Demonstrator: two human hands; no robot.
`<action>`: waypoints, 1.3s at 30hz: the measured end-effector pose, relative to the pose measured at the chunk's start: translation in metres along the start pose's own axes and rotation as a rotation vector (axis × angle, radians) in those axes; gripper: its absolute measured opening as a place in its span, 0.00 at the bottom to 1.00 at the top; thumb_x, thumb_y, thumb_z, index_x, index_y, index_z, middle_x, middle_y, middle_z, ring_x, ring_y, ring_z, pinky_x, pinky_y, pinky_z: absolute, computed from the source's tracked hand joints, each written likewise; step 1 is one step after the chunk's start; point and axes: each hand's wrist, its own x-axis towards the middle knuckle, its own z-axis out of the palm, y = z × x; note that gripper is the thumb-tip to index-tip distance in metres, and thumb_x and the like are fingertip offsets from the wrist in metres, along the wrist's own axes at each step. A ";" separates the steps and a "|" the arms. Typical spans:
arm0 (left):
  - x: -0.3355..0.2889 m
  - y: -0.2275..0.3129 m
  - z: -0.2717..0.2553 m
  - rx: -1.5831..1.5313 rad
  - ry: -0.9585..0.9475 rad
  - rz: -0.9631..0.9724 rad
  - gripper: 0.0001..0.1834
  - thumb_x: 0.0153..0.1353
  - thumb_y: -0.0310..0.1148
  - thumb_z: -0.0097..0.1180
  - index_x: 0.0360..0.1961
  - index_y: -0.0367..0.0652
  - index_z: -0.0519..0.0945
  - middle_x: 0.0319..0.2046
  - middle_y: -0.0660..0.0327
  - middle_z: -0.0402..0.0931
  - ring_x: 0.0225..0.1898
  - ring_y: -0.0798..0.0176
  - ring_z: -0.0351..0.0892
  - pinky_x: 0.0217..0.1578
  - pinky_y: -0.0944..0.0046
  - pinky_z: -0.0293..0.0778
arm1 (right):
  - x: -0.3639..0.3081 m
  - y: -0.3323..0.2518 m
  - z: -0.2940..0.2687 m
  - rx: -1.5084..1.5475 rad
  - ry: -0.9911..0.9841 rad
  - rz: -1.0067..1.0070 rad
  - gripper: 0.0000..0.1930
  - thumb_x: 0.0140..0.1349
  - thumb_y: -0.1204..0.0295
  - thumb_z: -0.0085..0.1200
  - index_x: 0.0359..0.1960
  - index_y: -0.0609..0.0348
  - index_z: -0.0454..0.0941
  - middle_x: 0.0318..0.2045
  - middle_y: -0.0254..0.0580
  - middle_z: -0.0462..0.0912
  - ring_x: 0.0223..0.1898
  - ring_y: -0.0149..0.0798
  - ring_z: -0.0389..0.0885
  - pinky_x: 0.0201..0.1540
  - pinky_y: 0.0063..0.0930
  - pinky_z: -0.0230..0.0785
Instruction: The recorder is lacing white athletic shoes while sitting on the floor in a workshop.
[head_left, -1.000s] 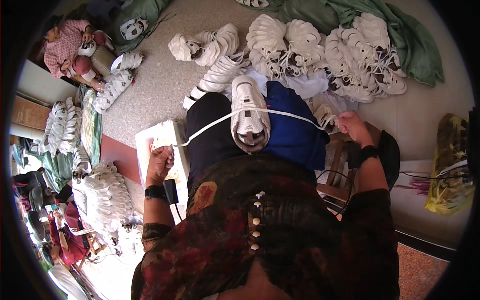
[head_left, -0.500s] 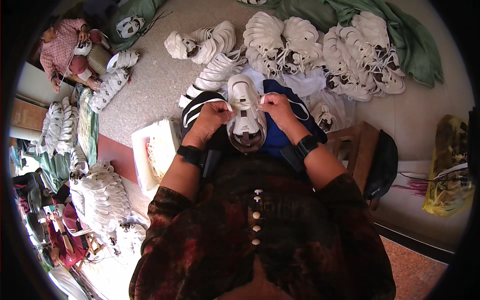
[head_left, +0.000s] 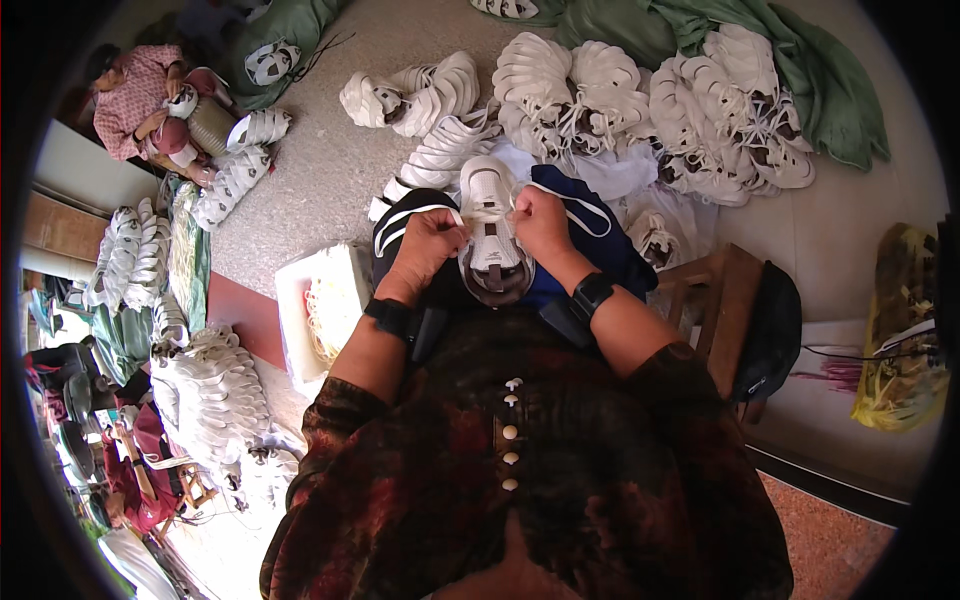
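Note:
A white shoe upper (head_left: 490,245) with dark inner parts lies on my lap, its rounded toe pointing away from me. Pinched at its left edge, my left hand (head_left: 432,243) holds a white shoelace. On the right edge, my right hand (head_left: 541,224) is closed on the lace as well, fingers curled in. The lace crosses the front of the upper between both hands, though its thin ends are hard to make out. Dark blue cloth with white stripes (head_left: 583,215) covers my knees under the upper.
Stacked white shoe uppers (head_left: 535,85) lie ahead on the floor beside green cloth (head_left: 840,110). A white box of pale laces (head_left: 330,310) stands at my left, a wooden stool (head_left: 725,310) at my right. Another person (head_left: 140,100) sits far left among more uppers.
My right hand has moved slightly left and turned inward, closer to the upper. My left hand still pinches at the left edge. The whole view has shifted a little.

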 end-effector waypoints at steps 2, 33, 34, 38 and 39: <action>-0.005 0.005 0.009 -0.071 0.024 -0.076 0.04 0.51 0.23 0.56 0.22 0.37 0.75 0.17 0.67 0.72 0.17 0.76 0.68 0.18 0.75 0.65 | -0.006 0.000 0.002 -0.154 0.079 -0.133 0.08 0.44 0.73 0.58 0.20 0.60 0.70 0.19 0.51 0.75 0.24 0.54 0.75 0.27 0.45 0.66; -0.027 0.015 -0.017 0.203 -0.063 -0.296 0.03 0.49 0.26 0.61 0.24 0.37 0.80 0.16 0.68 0.73 0.16 0.76 0.68 0.17 0.76 0.63 | -0.016 -0.032 -0.007 -0.098 0.016 -0.543 0.04 0.47 0.74 0.53 0.21 0.60 0.73 0.21 0.46 0.74 0.29 0.49 0.74 0.34 0.40 0.66; -0.023 0.010 -0.017 0.058 0.010 -0.232 0.03 0.49 0.25 0.61 0.25 0.37 0.80 0.17 0.68 0.74 0.17 0.76 0.69 0.17 0.76 0.65 | -0.014 -0.035 -0.003 -0.059 -0.069 -0.568 0.03 0.48 0.75 0.53 0.21 0.59 0.73 0.21 0.45 0.74 0.28 0.50 0.74 0.34 0.41 0.65; -0.005 0.001 -0.009 -0.213 0.168 -0.105 0.02 0.51 0.22 0.59 0.28 0.38 0.80 0.21 0.66 0.76 0.21 0.75 0.74 0.22 0.76 0.72 | -0.010 -0.036 0.006 -0.198 -0.148 -0.501 0.02 0.46 0.74 0.54 0.21 0.58 0.75 0.21 0.45 0.75 0.29 0.49 0.74 0.34 0.41 0.64; -0.001 -0.003 -0.008 -0.257 0.163 -0.093 0.05 0.50 0.20 0.59 0.29 0.37 0.79 0.23 0.64 0.77 0.23 0.73 0.76 0.25 0.75 0.74 | -0.011 -0.036 0.007 -0.204 -0.160 -0.506 0.02 0.46 0.74 0.54 0.21 0.58 0.75 0.21 0.45 0.75 0.29 0.49 0.74 0.34 0.41 0.64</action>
